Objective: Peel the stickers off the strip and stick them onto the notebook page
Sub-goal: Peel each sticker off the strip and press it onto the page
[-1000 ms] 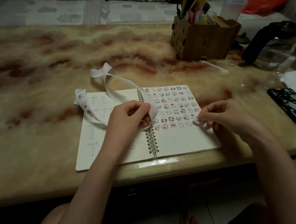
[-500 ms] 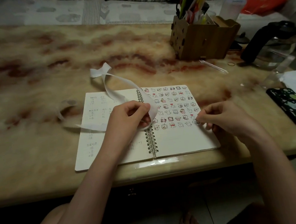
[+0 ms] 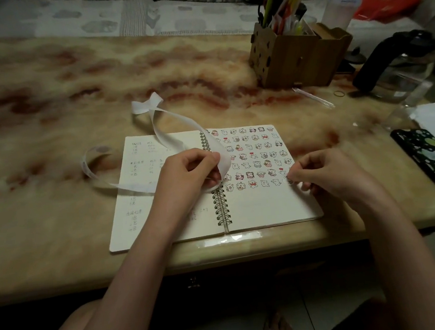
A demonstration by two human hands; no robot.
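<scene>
An open spiral notebook (image 3: 263, 208) lies near the table's front edge. Its right page carries several rows of small cartoon stickers (image 3: 252, 156); the left page has handwriting. My left hand (image 3: 191, 175) pinches the long white backing strip (image 3: 170, 132), which loops back over the table and curls to the left of the notebook. My right hand (image 3: 326, 173) sits at the right end of the lowest sticker row, fingers curled, fingertips on a small sticker (image 3: 289, 181) at the page's right edge.
A wooden pen holder (image 3: 296, 56) stands at the back right, with a clear pen (image 3: 313, 98) lying in front of it. A glass kettle with a black handle (image 3: 393, 68) and a phone in a patterned case (image 3: 434, 162) sit at the right.
The strip's free tail swung from the notebook's left page out onto the table at the left. My right hand stayed at the end of the bottom sticker row.
</scene>
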